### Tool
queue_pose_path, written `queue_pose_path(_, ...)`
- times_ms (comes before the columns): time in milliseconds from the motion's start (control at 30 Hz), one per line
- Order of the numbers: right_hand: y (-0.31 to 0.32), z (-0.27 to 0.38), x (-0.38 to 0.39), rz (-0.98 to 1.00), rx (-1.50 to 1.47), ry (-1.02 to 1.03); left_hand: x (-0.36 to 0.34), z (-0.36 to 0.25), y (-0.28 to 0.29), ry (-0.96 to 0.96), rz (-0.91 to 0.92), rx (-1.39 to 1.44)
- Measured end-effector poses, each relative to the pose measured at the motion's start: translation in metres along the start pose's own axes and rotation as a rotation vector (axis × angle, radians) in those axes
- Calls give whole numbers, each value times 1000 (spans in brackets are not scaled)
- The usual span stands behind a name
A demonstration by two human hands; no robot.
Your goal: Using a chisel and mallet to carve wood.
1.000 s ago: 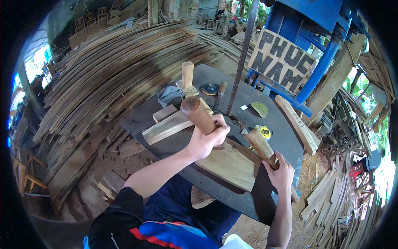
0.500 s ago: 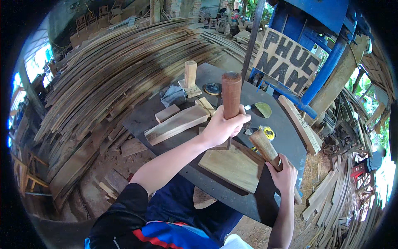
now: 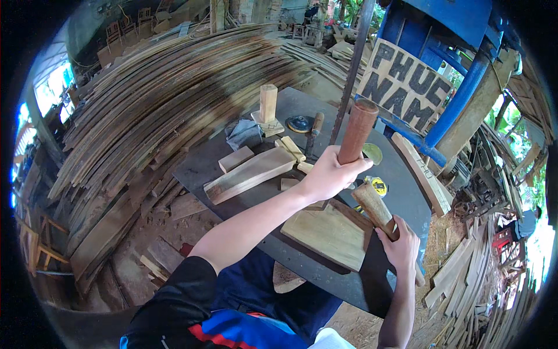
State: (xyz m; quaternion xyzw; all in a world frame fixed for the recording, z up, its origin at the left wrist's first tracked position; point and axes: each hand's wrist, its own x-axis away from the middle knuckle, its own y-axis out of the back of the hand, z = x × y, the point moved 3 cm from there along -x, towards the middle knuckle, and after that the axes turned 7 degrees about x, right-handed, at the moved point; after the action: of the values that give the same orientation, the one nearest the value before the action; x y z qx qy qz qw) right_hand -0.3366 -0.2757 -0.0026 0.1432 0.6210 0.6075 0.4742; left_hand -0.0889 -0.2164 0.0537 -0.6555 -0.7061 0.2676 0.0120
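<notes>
My left hand (image 3: 339,171) grips a reddish-brown round wooden handle (image 3: 358,127), held upright above a pale board (image 3: 325,235) lying near the table's front edge, with a narrow dark tool part visible below the hand. My right hand (image 3: 399,245) is closed on a light wooden mallet (image 3: 370,203) at the board's right, its head angled up and left. Beside it sits a yellow tape measure (image 3: 379,185). Wood blocks (image 3: 249,175) lie to the left, with a grey cloth (image 3: 243,134) and an upright block (image 3: 268,103) behind them.
The dark table (image 3: 290,262) has a vertical saw blade (image 3: 347,87) through it, part of a blue machine (image 3: 450,125) bearing a lettered board. A round dark disc (image 3: 299,123) and long timber (image 3: 421,171) lie on top. Stacked planks (image 3: 145,99) surround it. A person (image 3: 529,224) is far right.
My left hand has moved right with the upright handle, toward the mallet and past the saw blade's line. My right hand keeps its grip and has shifted slightly rightward in view.
</notes>
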Motion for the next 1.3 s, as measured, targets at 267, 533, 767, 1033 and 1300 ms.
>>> queue_pose_path(267, 56, -11, -3, -320, -86, 19, 9, -4, -8, -108, -88, -180)
queue_pose_path(533, 177, 31, -46, -532, -703, 194, 16, -7, -2, -147, -151, -247)
queue_pose_path(767, 236, 85, -61, -229, 250, 361, 20, -6, -17, -146, -53, -299)
queue_pose_path(1033, 215, 102, -69, -194, 108, 280, 10, -3, -10, -98, -97, -175)
queue_pose_path(1300, 211, 112, -75, 27, -46, 205, 9, -5, -20, -47, -86, -262)
